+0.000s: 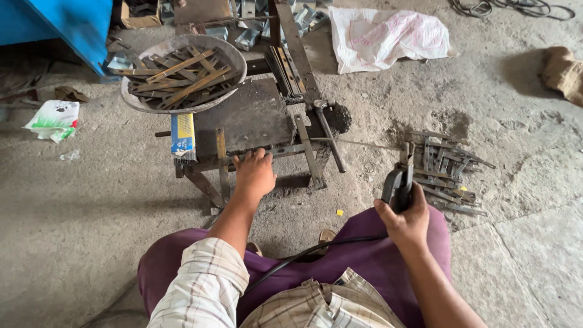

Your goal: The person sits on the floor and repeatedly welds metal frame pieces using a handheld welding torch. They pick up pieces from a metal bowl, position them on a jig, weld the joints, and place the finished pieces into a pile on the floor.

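Note:
My right hand (405, 222) grips the black handle of a welding electrode holder (398, 182), from which a thin rod (358, 143) reaches left to the low metal work stand (252, 118). A black cable (303, 254) runs from the holder across my purple-clad lap. My left hand (255, 173) rests fingers-down on the front edge of the stand, on a flat metal strip (261, 153) lying there. A hammer (328, 136) leans against the stand's right side.
A round metal pan (234, 58) full of flat metal strips sits at the stand's back left. A blue and yellow box of rods (182, 133) lies beside it. Several welded metal pieces (446, 170) are piled on the concrete floor to the right. A white sack (388, 36) lies behind.

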